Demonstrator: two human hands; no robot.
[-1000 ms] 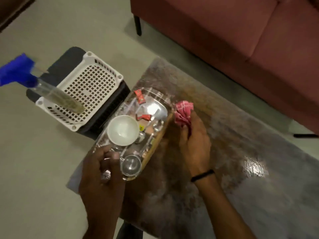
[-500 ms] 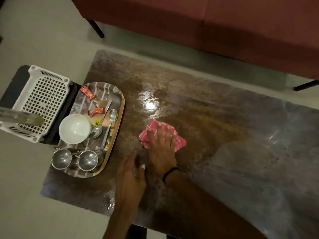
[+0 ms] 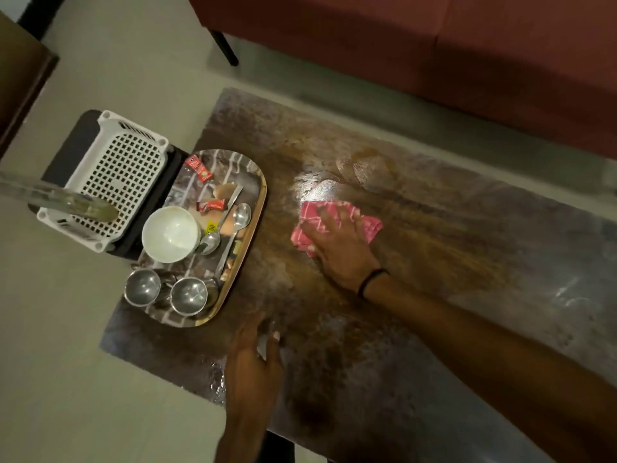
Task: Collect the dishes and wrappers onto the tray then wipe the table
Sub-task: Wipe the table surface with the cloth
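My right hand [image 3: 340,248] presses flat on a pink checked cloth [image 3: 314,217] on the brown marbled table [image 3: 434,262]. Empty and with fingers apart, my left hand [image 3: 253,359] rests near the table's front edge. At the table's left end stands the oval tray [image 3: 257,208]. It carries a white bowl [image 3: 171,233], two steel cups [image 3: 143,288] [image 3: 189,295], two spoons [image 3: 233,228], a knife and red wrappers [image 3: 198,167]. A wet ring [image 3: 367,172] shows on the table beyond the cloth.
A white perforated basket [image 3: 123,172] sits on a dark stool left of the table, with a clear spray bottle [image 3: 56,198] lying across it. A red sofa [image 3: 434,61] runs along the far side. Pale floor surrounds the table.
My left hand has let go of the tray and come to rest on the table. My right hand has spread the cloth flat and slid it over the tabletop, away from the tray.
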